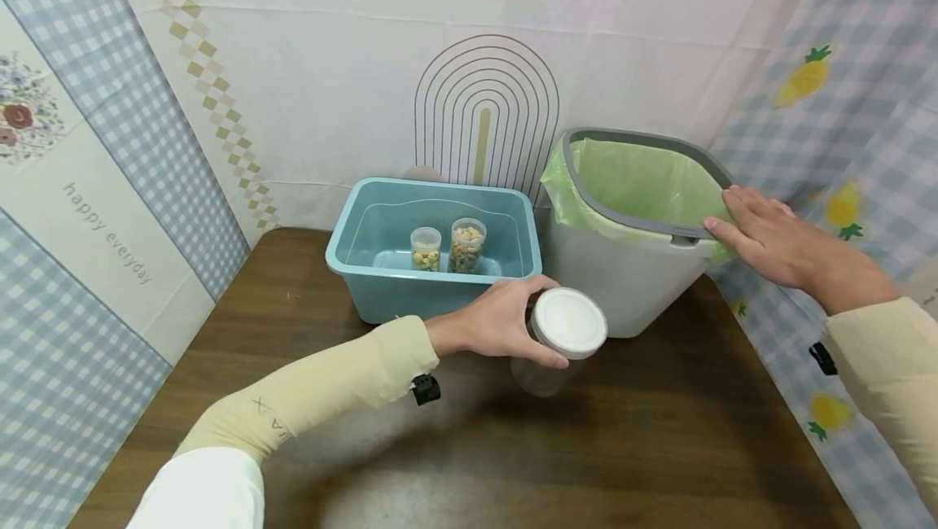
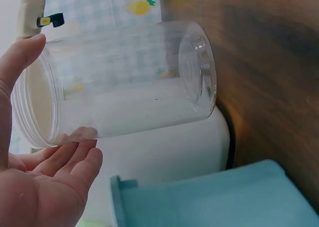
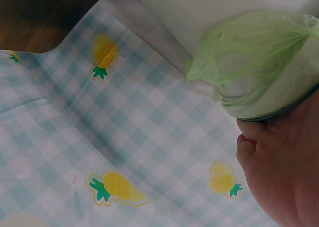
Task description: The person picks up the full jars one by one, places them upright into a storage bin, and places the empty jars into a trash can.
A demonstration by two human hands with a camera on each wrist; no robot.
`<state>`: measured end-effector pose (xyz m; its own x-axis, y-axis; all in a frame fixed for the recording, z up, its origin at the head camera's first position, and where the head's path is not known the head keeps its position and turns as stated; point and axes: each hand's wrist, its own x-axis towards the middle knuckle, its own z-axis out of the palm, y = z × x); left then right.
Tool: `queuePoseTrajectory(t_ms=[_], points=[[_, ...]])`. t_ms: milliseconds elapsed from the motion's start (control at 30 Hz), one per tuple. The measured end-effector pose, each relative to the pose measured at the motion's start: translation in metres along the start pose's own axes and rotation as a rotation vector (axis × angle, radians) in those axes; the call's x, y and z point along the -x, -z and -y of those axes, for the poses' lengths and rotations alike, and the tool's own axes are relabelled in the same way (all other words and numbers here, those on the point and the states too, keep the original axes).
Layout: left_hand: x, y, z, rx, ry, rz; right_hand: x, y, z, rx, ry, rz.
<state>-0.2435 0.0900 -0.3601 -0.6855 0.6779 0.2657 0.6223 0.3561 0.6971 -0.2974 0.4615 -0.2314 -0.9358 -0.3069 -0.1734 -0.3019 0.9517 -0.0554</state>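
Note:
My left hand (image 1: 501, 317) grips a clear plastic jar (image 2: 134, 82) near its white lid (image 1: 570, 321), thumb on one side and fingers on the other. The transparent walls show nothing inside. The jar's base is down close to the wooden tabletop (image 1: 440, 464), in front of the blue tub and the bin. At the right, my right hand (image 1: 780, 244) rests on the grey rim of a white trash bin (image 1: 608, 277), with its fingers at the rim's near right corner. A green bag (image 3: 249, 57) lines the bin and hangs over its rim.
Left of the bin stands a blue plastic tub (image 1: 403, 293). In it are a small clear cup (image 1: 426, 246) with pale yellow pieces and a taller clear cup (image 1: 466, 244) with nuts. A patterned cloth (image 1: 330, 65) hangs behind, and checked cloths flank both sides.

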Motion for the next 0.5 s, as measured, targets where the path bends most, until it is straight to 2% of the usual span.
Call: queuePoseTrajectory(t_ms=[300,500], points=[[0.003,0.037,-0.019,-0.011,-0.012,-0.038,-0.002,0.001,0.0,0.001,-0.001,0.004],[-0.005,0.068,-0.034,-0.011,0.011,-0.071,-0.003,-0.001,-0.002,-0.006,0.0,0.009]])
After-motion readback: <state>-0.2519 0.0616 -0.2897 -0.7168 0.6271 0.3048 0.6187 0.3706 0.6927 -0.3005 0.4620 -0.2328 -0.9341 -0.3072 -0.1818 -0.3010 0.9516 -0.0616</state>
